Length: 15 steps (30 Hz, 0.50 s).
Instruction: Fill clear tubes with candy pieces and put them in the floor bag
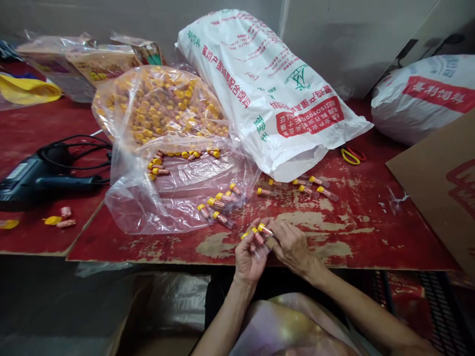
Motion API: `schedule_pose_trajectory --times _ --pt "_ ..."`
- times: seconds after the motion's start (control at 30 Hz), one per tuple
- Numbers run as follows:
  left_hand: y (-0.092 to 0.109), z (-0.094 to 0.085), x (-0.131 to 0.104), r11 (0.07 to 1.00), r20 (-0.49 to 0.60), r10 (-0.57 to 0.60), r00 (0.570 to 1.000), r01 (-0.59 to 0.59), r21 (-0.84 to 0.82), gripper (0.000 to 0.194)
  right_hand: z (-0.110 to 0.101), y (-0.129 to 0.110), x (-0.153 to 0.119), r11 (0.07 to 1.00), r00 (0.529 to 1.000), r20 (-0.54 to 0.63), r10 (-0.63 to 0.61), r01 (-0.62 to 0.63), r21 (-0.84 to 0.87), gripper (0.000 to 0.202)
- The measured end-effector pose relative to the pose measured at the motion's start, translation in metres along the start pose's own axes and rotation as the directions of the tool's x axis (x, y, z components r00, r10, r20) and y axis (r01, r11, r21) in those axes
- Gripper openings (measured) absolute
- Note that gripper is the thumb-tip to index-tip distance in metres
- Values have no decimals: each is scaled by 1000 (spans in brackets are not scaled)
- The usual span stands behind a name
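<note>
Just above the table's front edge, my left hand (pixel 249 259) is closed around a few small clear tubes (pixel 257 235) with yellow caps and red-and-white contents. My right hand (pixel 293 244) comes in from the right, its fingers bent against the rightmost tube (pixel 264 229) of that bunch. Its fingertips are partly hidden. Beyond my hands, several like tubes (pixel 222 218) lie on the mouth of a clear plastic bag (pixel 148 207). More loose tubes (pixel 306 190) are scattered to the right, by a white woven sack (pixel 237 64). The bag's body holds a heap of yellow-capped tubes (pixel 159 104).
On the worn red table (pixel 371 232), a heat gun (pixel 48 175) with a black cord lies at left. Yellow-and-red-handled scissors (pixel 352 155) lie beyond the loose tubes. At right stand a cardboard box (pixel 438 183) and another white sack (pixel 426 94). Packaged goods (pixel 100 64) stand at back left.
</note>
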<state>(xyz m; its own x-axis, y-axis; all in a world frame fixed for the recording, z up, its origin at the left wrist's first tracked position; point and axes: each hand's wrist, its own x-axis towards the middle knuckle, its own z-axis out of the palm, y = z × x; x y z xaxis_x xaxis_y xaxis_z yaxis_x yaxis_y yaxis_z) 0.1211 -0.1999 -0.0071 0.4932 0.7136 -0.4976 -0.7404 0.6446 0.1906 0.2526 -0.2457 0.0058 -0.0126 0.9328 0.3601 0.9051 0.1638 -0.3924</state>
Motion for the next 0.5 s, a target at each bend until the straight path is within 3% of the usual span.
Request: schedule_pose_trajectory --times 0.07,0.17,0.37,0.43,0.5 --pt "3 -1 -1 1000 3 2 1000 -2 0 34 0 -2 9 998 998 -19 -61 61 -13 29" --pt "5 -6 -3 1000 41 -23 999 23 5 35 -1 12 37 998 999 -39 -9 7 -58 30" --pt "8 -13 -7 997 142 -60 988 52 56 39 33 33 95 887 974 141 180 -99 -451 31" --pt "9 -13 -7 996 156 -69 985 60 61 40 36 32 99 870 964 164 211 -109 -481 26" --pt "11 -13 -6 996 168 -79 983 70 58 41 26 32 95 898 951 226 209 -95 -430 25"
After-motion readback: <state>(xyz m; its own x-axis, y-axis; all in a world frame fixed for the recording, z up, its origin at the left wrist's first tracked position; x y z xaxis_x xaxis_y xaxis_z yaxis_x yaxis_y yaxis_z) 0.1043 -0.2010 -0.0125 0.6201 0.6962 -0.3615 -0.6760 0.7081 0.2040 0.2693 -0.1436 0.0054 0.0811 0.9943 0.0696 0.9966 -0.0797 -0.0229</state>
